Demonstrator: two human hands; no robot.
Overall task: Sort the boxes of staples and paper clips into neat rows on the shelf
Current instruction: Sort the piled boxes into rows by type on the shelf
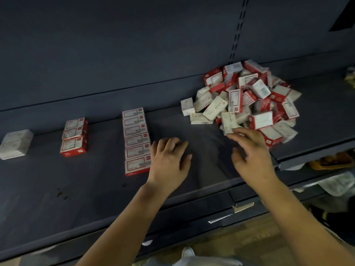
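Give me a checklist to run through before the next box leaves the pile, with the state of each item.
1. Right hand at the jumbled pile of red and white cardboard boxes: ok, fingertips touch a white box marked STAPLES at the pile's near edge.
2. Firm hold on that box: not ok, fingers only reach it.
3. Left hand free: ok, open on the dark shelf.
4. Long row of red-edged boxes straight: ok.
5. Bare shelf between that row and the pile: ok.
6. Which row the white box belongs in: cannot tell; a white stack sits far left.
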